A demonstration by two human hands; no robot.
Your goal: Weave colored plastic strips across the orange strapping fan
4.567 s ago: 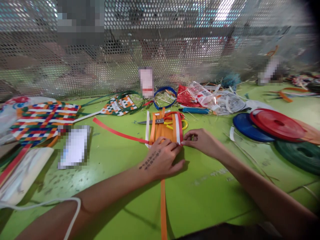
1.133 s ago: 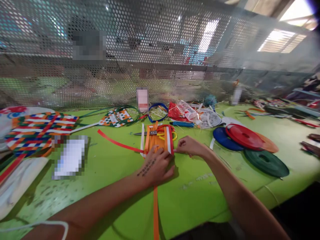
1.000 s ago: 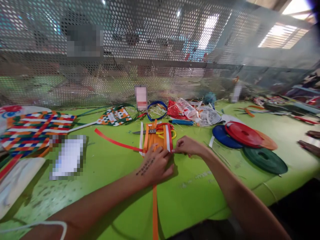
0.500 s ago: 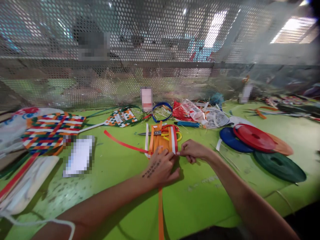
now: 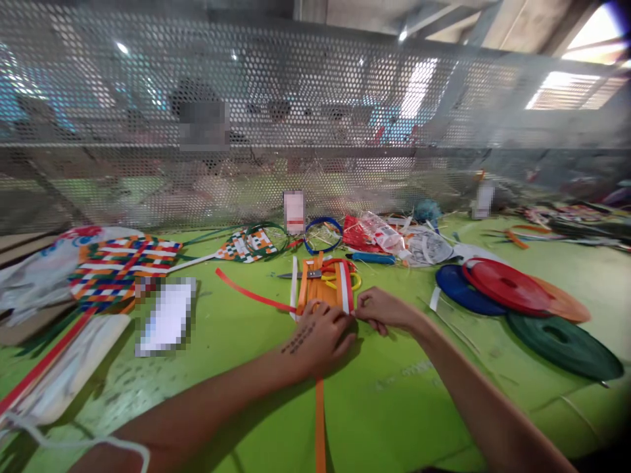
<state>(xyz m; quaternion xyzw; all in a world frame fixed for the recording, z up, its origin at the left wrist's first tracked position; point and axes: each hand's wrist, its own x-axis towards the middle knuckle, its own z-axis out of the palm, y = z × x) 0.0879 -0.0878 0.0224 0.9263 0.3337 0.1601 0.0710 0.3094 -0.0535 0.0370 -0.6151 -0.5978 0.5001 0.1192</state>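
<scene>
Orange strips (image 5: 310, 289) lie side by side on the green table, with a white and red strip along their right edge. My left hand (image 5: 320, 335) lies over their near end, its fingers spread across them. At the lower right corner of the strips, my right hand (image 5: 382, 309) has its fingers bent in a pinch; what is between them is too small to make out. Scissors with red and yellow handles (image 5: 340, 281) rest across the strips. A red strip (image 5: 251, 293) curves out to the left, and an orange strip (image 5: 320, 420) runs toward me from under my left hand.
Rolls of blue, red (image 5: 513, 286), orange and green strip (image 5: 562, 341) lie at the right. Woven fans (image 5: 128, 263) and a pixelated white item (image 5: 170, 315) are at the left. A blue cutter (image 5: 372, 258) and plastic bags lie behind the strips, before a perforated metal screen (image 5: 246, 171).
The view has tilted up a little, so everything sits lower in it. My left hand's fingers look slightly more drawn in on the strips; my right hand stays at the same corner.
</scene>
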